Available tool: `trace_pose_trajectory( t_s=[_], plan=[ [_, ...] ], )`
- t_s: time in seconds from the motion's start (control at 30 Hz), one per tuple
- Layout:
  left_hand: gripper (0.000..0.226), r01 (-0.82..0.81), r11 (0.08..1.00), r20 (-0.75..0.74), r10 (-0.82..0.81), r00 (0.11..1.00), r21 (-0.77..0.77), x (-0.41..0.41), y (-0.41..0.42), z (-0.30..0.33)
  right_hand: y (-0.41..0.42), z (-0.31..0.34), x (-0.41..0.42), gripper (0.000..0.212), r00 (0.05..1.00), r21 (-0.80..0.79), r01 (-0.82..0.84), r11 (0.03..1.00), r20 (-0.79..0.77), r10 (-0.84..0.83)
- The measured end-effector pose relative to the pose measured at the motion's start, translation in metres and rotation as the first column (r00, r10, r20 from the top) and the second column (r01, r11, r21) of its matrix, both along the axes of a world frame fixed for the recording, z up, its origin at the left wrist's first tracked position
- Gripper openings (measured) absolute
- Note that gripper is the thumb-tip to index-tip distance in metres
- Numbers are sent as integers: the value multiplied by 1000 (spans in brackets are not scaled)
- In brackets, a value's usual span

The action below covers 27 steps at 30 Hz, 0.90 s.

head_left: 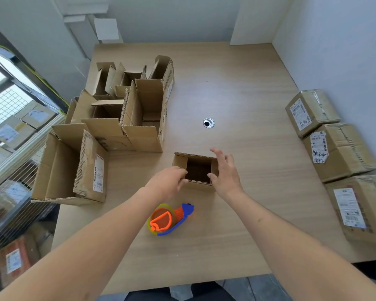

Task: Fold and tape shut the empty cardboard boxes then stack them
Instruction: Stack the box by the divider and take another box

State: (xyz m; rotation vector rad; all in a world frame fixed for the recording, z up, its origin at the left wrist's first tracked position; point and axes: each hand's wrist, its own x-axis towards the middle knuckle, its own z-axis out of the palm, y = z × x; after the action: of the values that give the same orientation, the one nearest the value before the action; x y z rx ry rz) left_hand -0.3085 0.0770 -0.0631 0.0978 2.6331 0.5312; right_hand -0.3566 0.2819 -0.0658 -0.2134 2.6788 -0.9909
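Small box: an open cardboard box (197, 170) stands upright on the table (237, 88), its top flaps up.
My left hand: my left hand (168, 181) is at the small box's left wall, fingers curled over the near-left rim, gripping it.
My right hand: my right hand (225, 170) is at the small box's right wall, fingers spread and straight, thumb touching the near rim.
Tape dispenser: an orange and blue tape dispenser (169, 219) lies just nearer me than the small box.
Open boxes: a cluster of open boxes (126, 109) stands left of the small box.
Sealed boxes: taped boxes (336, 148) sit well right of it.
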Motion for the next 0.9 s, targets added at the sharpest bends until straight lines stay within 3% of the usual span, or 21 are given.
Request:
trace_pose_trajectory(
  t_s=[0.13, 0.33, 0.4, 0.57, 0.63, 0.8, 0.9],
  plan=[
    [37, -234, 965, -98, 246, 964, 122, 2, 3, -5, -2, -5, 5, 58, 999, 180, -46, 983, 29, 41],
    [30, -318, 932, -184, 348, 919, 171, 4, 9, -14, 0, 2, 0, 97, 981, 144, -114, 983, 174, 88],
    [31, -377, 910, -200, 407, 891, 172, 3, 12, -18, 4, -3, -1, 100, 979, 136, -115, 984, 181, 90],
    [61, -605, 779, -152, 626, 765, 162, -3, 23, -23, 13, -28, 10, 57, 988, 188, -156, 970, 28, 154],
    [74, -604, 777, -154, 628, 763, 177, -3, 24, -25, 9, -33, 15, 51, 990, 215, -137, 967, 11, 138],
    [64, -492, 862, -105, 504, 857, 124, 16, 22, -37, -3, -41, 15, 48, 984, 439, -113, 891, -73, 160],
    [75, -461, 887, -113, 461, 880, 28, 37, 20, -43, -8, -54, 14, 52, 984, 367, -164, 915, -1, 177]
  ],
)
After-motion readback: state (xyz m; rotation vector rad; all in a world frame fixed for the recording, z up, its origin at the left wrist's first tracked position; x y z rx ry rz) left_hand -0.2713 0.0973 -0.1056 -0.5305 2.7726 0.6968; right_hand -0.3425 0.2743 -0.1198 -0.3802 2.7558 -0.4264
